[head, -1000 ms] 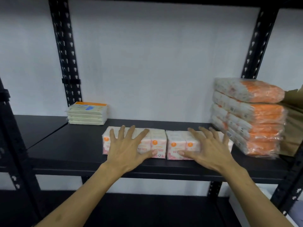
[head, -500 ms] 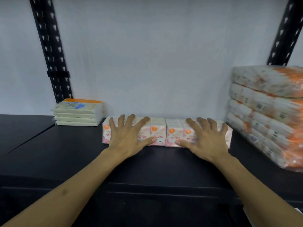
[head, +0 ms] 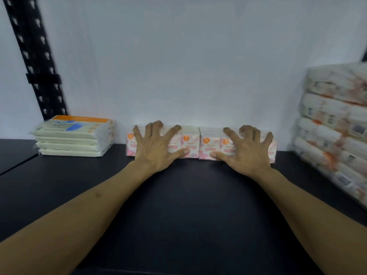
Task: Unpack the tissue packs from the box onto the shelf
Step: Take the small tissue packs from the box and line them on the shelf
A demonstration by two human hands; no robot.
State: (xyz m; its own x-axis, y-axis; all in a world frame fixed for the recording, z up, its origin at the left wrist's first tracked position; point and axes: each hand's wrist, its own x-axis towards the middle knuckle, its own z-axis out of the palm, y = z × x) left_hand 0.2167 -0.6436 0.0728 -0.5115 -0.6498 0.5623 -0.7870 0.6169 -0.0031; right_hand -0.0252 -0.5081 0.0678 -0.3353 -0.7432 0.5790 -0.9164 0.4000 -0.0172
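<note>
Both hands' spread, curled fingers grip the pink tissue packs: left hand point(head: 156, 149) on the left pack point(head: 189, 144), right hand point(head: 246, 153) on the right pack point(head: 210, 145), at the shelf's point(head: 188, 205) back against the wall.

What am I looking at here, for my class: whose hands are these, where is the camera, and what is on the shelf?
No machine: a person wears a camera on the head, looking down at bare arms. The left hand and right hand each rest on a pink rose-scented tissue pack, the left pack and right pack, side by side at the back of the black shelf. Their fingers curl over the packs' tops. A cream pack stack lies left; an orange-and-white bundle stack stands right.
</note>
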